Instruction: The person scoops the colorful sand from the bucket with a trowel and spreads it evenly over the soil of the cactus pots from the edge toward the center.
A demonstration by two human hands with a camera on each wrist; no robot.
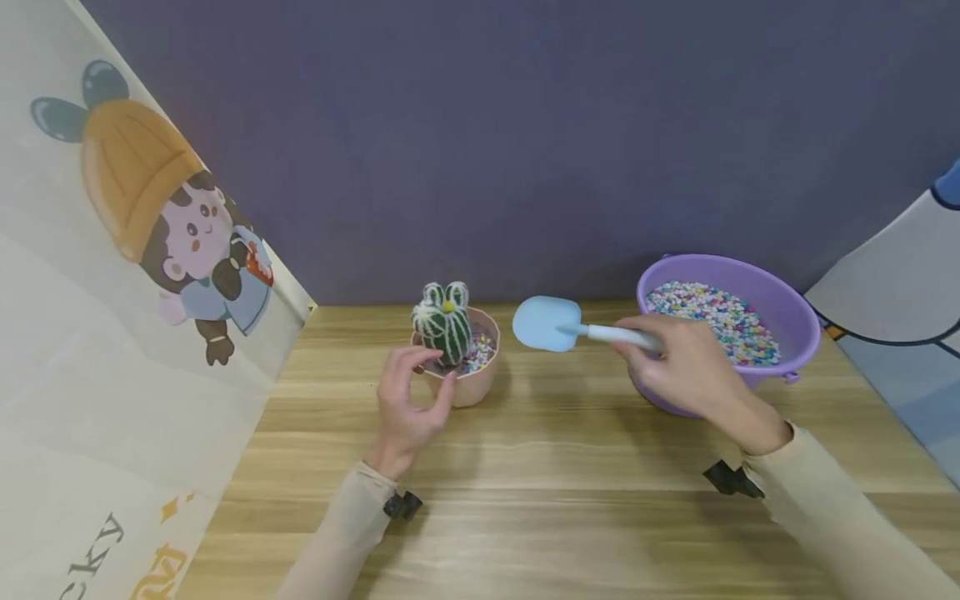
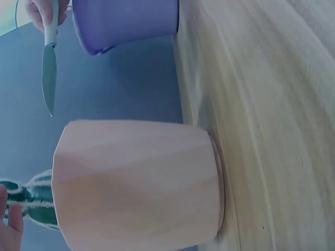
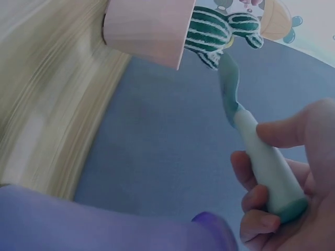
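Observation:
My right hand (image 1: 678,362) grips the pale handle of a small toy shovel (image 1: 547,323), its light-blue blade pointing left. The shovel is held in the air between the bucket and the pot, and no beads show on its blade. A purple bucket (image 1: 780,312) of colourful beads (image 1: 712,308) stands below and behind this hand. My left hand (image 1: 408,408) is at the near side of a pink pot (image 1: 474,387), thumb and fingers spread apart close to a green knitted cactus (image 1: 446,333). Whether they touch the cactus is unclear. Some beads lie in the pot beside the cactus.
Pot and bucket stand on a wood-grain table (image 1: 517,517), near its back edge. Behind it rises a dark blue-grey wall (image 1: 487,150). A white panel with a cartoon figure (image 1: 202,233) borders the left side, and another printed panel (image 1: 892,275) the right.

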